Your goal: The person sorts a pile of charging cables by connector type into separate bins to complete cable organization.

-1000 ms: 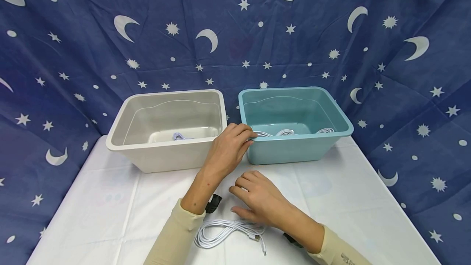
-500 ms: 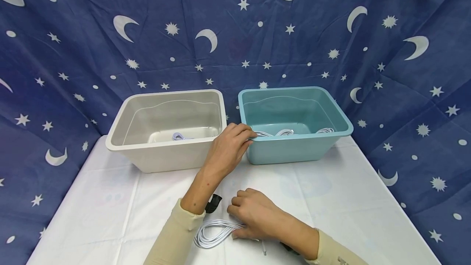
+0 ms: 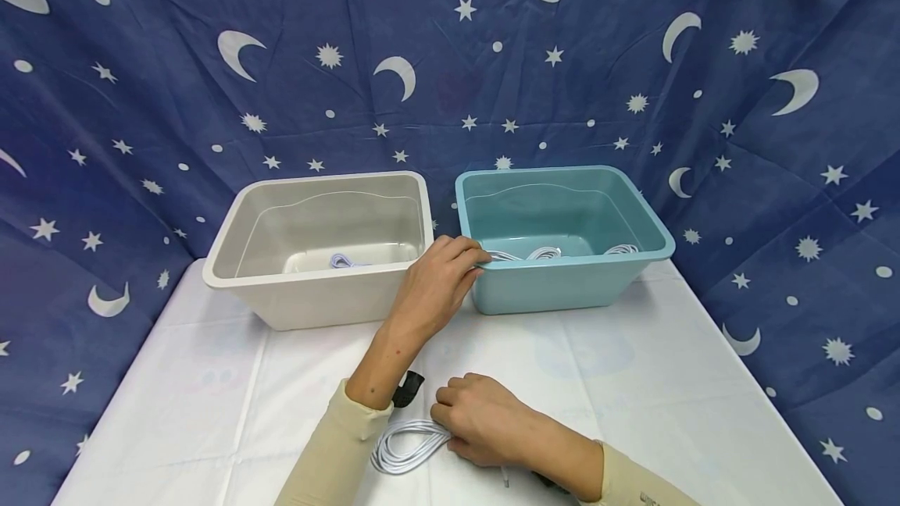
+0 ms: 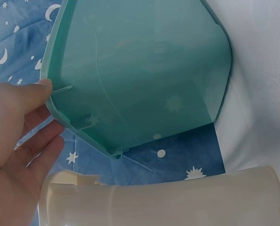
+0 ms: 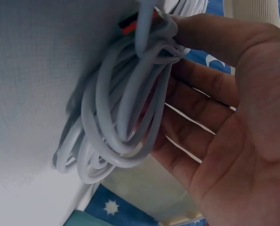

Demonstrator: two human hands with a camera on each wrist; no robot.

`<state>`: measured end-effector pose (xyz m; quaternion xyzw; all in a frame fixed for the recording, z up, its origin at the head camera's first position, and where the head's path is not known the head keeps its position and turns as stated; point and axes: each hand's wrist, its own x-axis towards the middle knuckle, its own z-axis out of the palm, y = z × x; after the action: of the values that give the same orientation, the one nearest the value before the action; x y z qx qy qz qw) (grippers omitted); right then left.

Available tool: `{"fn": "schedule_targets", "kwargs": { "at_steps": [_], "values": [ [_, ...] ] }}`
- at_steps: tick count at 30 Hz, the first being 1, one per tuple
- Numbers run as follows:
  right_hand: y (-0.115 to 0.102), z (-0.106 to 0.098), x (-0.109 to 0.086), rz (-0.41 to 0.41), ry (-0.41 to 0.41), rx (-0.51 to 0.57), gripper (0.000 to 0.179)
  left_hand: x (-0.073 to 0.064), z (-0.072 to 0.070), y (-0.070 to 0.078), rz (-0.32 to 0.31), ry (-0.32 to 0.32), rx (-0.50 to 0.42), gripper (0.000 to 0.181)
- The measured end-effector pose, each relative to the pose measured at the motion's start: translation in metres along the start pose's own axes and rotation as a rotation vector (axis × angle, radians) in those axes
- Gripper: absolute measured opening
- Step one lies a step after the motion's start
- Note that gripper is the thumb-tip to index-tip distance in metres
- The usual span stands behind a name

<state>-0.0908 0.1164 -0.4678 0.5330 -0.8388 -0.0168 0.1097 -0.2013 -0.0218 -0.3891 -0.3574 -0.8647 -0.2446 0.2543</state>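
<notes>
My left hand (image 3: 439, 279) grips the front left corner of the teal bin's rim. In the left wrist view its thumb lies against the rim of the teal bin (image 4: 149, 61). On the cloth near me lies a coiled white charging cable (image 3: 404, 455). My right hand (image 3: 485, 420) covers the coil's right part and pinches it at the gathered middle. The right wrist view has the cable's loops (image 5: 130, 108) between the thumb and the fingers of the right hand (image 5: 224, 103). One thin plug end pokes out below that hand.
A cream bin (image 3: 323, 295) stands left of the teal one, with a small pale cable (image 3: 341, 260) inside. Several white coiled cables (image 3: 544, 253) lie in the teal bin. Behind both hangs a blue curtain (image 3: 450, 61) with moons and stars. White cloth (image 3: 668, 412) covers the table.
My right hand has moved down toward me onto the coiled cable, and its fingers have closed around it. The left hand stays on the teal bin's rim.
</notes>
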Motion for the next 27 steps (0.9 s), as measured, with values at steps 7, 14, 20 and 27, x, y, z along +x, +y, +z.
{"fn": "schedule_targets", "kwargs": {
  "at_steps": [7,14,20,27],
  "values": [
    [0.000,0.002,0.000,0.000,0.007,-0.007,0.023,0.000,0.000,0.001,-0.003,0.001,-0.001,0.017],
    [0.004,-0.003,0.000,0.018,-0.002,-0.027,0.022,0.000,-0.001,0.001,-0.002,0.004,-0.006,0.017],
    [0.012,-0.009,-0.003,0.049,-0.005,-0.040,0.022,0.000,-0.001,0.001,-0.003,0.002,-0.002,0.017],
    [0.024,-0.016,-0.007,0.087,-0.018,-0.047,0.020,0.000,-0.001,0.001,-0.004,-0.001,0.008,0.017]
  ]
}}
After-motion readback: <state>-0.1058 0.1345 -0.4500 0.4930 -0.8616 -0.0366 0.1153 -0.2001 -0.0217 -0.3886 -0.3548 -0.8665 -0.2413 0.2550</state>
